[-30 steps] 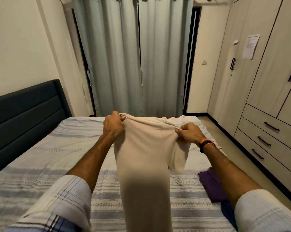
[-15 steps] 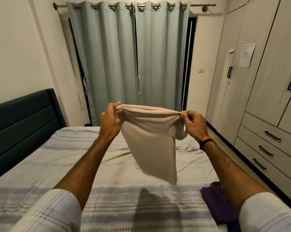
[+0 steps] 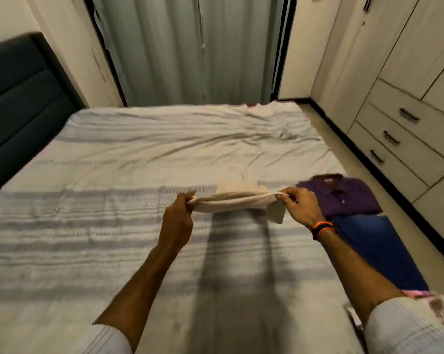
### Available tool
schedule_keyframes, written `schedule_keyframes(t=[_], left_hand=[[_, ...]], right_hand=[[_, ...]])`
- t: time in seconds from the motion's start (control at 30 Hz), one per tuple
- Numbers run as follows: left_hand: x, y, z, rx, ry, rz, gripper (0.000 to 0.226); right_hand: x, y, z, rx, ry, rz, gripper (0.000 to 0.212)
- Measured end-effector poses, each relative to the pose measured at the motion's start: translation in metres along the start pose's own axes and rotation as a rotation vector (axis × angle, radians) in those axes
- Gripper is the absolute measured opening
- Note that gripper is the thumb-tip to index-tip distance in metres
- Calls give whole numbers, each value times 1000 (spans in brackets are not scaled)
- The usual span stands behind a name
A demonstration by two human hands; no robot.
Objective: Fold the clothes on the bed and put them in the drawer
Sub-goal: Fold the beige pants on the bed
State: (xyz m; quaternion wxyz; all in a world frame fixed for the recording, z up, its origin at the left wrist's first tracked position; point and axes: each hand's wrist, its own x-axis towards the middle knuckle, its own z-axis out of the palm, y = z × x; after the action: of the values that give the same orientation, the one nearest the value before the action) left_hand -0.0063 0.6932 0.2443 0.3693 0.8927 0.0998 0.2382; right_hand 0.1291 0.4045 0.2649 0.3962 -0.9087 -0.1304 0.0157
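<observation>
Folding step in hand: beige garment (image 3: 231, 201) stretched taut between both hands above the striped bed sheet (image 3: 113, 226); frame is motion-blurred. Left hand (image 3: 176, 221) pinches one top corner, fingers curled on cloth; right hand (image 3: 301, 206) pinches the other, a loose flap hanging below it. Judged next move: lay the garment flat on the sheet, then fold, keeping the top edge straight. Open room lies ahead and to the left. To the right, a folded purple shirt (image 3: 343, 195) and blue jeans (image 3: 376, 249) sit near the bed edge, close to the right hand. Closed drawers (image 3: 405, 139) stand across a narrow floor strip.
</observation>
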Motion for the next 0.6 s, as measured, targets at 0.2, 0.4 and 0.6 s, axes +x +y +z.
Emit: schedule_keyframes(t=[0.2,0.4,0.6], left_hand=[[-125,-63,25,94,-263,-238,26],[-230,-88,44,270,-519,-389,35],[-291,-103,53,429,-610,-395,36]], right_hand=[[-98,59,72,-65,-223,186,16],[-183,106,113,-133,-324,233,19],[-237,142,150,-212,-361,208,18]])
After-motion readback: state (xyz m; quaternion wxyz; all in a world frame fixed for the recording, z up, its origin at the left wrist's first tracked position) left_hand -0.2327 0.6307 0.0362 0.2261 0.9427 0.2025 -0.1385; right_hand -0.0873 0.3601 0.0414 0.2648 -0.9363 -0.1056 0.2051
